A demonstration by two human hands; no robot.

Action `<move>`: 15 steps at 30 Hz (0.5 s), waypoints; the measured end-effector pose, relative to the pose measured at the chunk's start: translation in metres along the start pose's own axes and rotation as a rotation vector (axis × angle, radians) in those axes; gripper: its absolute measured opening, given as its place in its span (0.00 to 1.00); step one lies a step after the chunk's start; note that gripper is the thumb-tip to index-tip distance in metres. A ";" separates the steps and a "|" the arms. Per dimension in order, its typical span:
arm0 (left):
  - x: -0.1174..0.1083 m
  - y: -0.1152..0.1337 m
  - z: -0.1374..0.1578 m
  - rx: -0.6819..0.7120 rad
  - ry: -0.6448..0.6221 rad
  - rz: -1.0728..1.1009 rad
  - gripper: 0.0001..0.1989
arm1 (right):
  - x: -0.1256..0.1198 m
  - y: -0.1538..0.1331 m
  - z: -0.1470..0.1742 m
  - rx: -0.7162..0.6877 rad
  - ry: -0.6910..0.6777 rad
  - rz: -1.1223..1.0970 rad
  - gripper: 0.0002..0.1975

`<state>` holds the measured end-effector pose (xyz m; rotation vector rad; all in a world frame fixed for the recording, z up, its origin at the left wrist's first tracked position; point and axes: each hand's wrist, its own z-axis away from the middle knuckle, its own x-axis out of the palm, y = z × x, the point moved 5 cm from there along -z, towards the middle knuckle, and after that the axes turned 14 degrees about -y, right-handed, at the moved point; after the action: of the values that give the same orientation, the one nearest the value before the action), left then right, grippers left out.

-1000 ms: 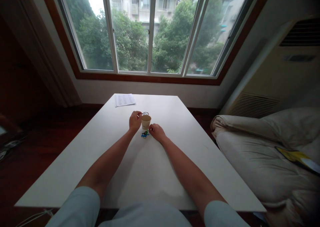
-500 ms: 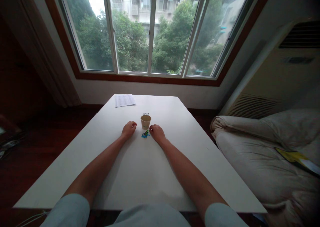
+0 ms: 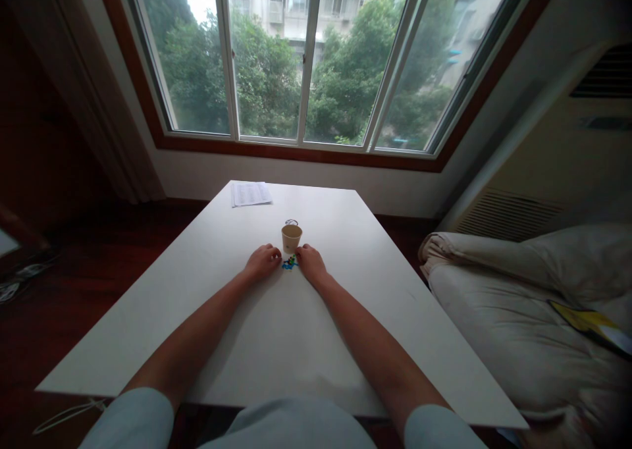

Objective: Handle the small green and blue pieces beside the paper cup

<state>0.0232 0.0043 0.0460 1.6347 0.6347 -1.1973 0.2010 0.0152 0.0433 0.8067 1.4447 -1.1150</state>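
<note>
white smooth-topped table [image 3: 276, 343]: stretches from the wearer toward the window side of a dim room.
pale grey-blue short sleeves [image 3: 145, 413]: at the near edge, both bare forearms reaching over the tabletop.
left hand [image 3: 263, 263]: curled, fingertips set narrow, just left of a small blue, green and black cluster [image 3: 289, 263]; cannot tell whether it pinches anything.
cluster's place: on the tabletop between the hands, in front of the cup; too small to make out further.
right hand [image 3: 311, 263]: bent fingers, narrow gap, beside both cluster and cup; its grip cannot be told either.
tan round paper cup [image 3: 291, 241]: upright, just beyond the cluster.
thin dark-outlined loop [image 3: 291, 222]: behind the cup.
white printed paper sheets [image 3: 251, 194]: far left corner.
brown-framed sliding window [image 3: 296, 151]: beyond, green trees [image 3: 266, 74] outside.
</note>
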 end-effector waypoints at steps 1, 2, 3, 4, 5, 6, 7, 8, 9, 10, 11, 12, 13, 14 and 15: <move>0.000 0.003 0.002 0.003 -0.001 -0.013 0.11 | 0.000 0.001 0.000 0.000 0.002 -0.002 0.13; -0.001 0.007 0.003 0.006 -0.007 -0.026 0.11 | -0.001 0.003 0.000 0.005 0.003 -0.003 0.13; -0.001 0.010 0.005 0.007 -0.016 -0.039 0.12 | -0.001 0.004 0.000 0.012 0.002 -0.004 0.14; -0.001 0.014 0.006 0.009 -0.027 -0.054 0.14 | -0.001 0.005 0.001 0.020 0.000 -0.004 0.14; -0.001 0.017 0.007 0.012 -0.036 -0.069 0.15 | -0.001 0.006 0.000 0.030 -0.004 -0.004 0.14; -0.002 0.021 0.009 0.015 -0.046 -0.085 0.16 | -0.001 0.007 0.000 0.038 -0.006 -0.003 0.14; -0.002 0.024 0.010 0.021 -0.056 -0.102 0.17 | -0.001 0.008 0.000 0.040 -0.004 -0.002 0.13; -0.002 0.027 0.011 0.028 -0.067 -0.119 0.17 | -0.001 0.009 0.000 0.038 0.002 0.000 0.13; -0.002 0.029 0.011 0.033 -0.079 -0.134 0.18 | -0.001 0.009 -0.001 0.031 0.010 0.001 0.12; -0.002 0.031 0.012 0.034 -0.091 -0.148 0.18 | -0.001 0.009 -0.001 0.023 0.018 0.001 0.12; -0.001 0.033 0.012 0.030 -0.101 -0.161 0.19 | -0.001 0.010 -0.001 0.014 0.025 0.001 0.12; -0.001 0.034 0.012 0.021 -0.110 -0.172 0.19 | -0.001 0.010 -0.002 0.008 0.029 0.002 0.11; -0.001 0.035 0.012 0.009 -0.115 -0.182 0.19 | -0.001 0.010 -0.002 0.004 0.030 0.003 0.11; 0.000 0.036 0.013 -0.004 -0.119 -0.189 0.18 | 0.000 0.010 -0.003 0.003 0.027 0.006 0.11; 0.000 0.037 0.013 -0.016 -0.122 -0.195 0.17 | 0.000 0.010 -0.003 0.002 0.024 0.009 0.11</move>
<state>0.0486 -0.0219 0.0607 1.4997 0.7368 -1.4182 0.2095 0.0214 0.0407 0.8298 1.4592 -1.1037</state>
